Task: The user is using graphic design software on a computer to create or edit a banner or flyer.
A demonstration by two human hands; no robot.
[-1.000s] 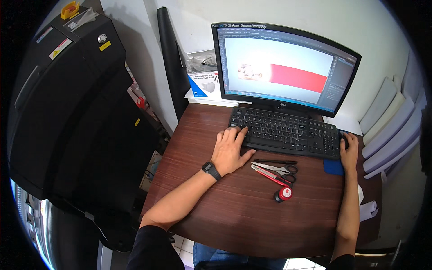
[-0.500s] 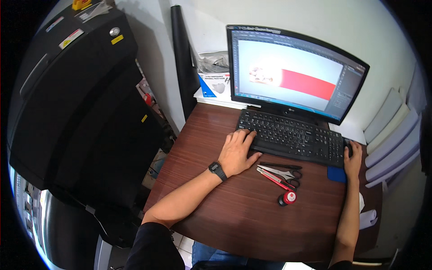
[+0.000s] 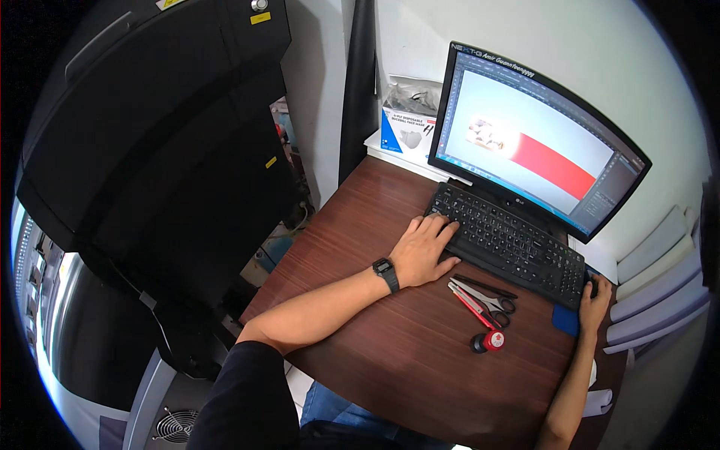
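Note:
My left hand (image 3: 426,249) lies at the lower left of the black keyboard (image 3: 510,238), fingers apart on and beside the keys, with a black watch (image 3: 385,274) on the wrist. My right hand (image 3: 594,307) is curled over a dark mouse (image 3: 591,283) on a blue pad (image 3: 564,321). Between my hands lie a thin black stick (image 3: 484,286), black-handled scissors (image 3: 502,305), a red box cutter (image 3: 471,306) and a red-and-black round stamp (image 3: 493,341). Behind the keyboard the monitor (image 3: 536,142) shows an editing program with a red band and a small picture.
A large black machine (image 3: 142,150) stands left of the wooden desk (image 3: 337,217). Behind the desk are a black roll (image 3: 356,90), a white-and-blue box (image 3: 405,131) and a white wall. Pale rolls (image 3: 652,300) lean at the right; a fan grille (image 3: 176,426) shows lower left.
The view has swung, so the desk, monitor and machine sit further right and appear more tilted. My hands keep their places on the keyboard and the mouse.

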